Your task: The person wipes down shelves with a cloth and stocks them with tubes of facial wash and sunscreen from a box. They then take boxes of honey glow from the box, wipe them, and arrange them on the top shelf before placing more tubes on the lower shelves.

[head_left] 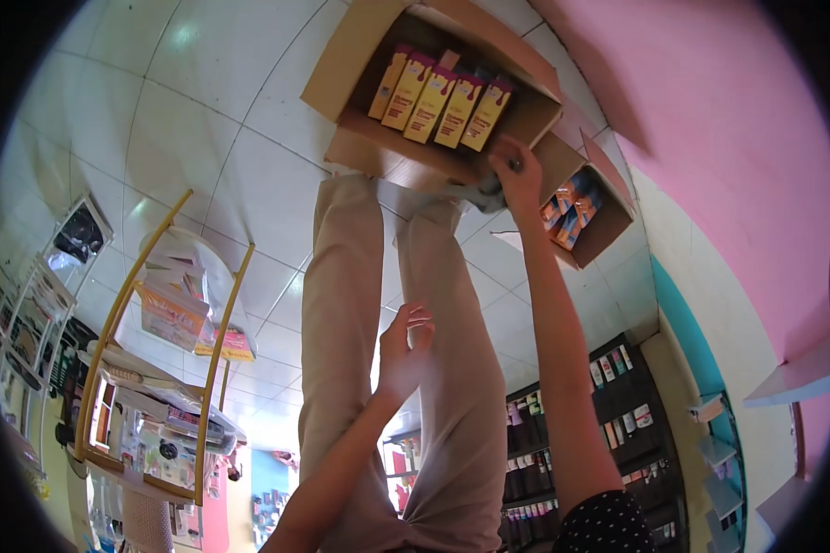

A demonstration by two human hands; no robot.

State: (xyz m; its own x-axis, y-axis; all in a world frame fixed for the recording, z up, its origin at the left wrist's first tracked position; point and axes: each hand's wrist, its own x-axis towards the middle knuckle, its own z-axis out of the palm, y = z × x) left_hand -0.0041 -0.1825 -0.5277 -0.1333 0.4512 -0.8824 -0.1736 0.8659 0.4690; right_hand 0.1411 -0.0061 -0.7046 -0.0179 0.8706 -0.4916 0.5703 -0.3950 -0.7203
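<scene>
A large open cardboard box stands on the tiled floor at the top centre, with several yellow and pink cartons upright in a row inside. My right hand is at the box's lower right corner, fingers bent; whether something small is between them is too blurred to tell. Near my thighs, my left hand hangs in the air with its fingers curled apart and nothing in it. A smaller cardboard box holding orange and blue packs sits just right of my right forearm.
A gold-framed rack with packaged goods stands on the left, beside a white wire rack. Dark shelves with rows of products are at the lower right. A pink wall runs along the right side.
</scene>
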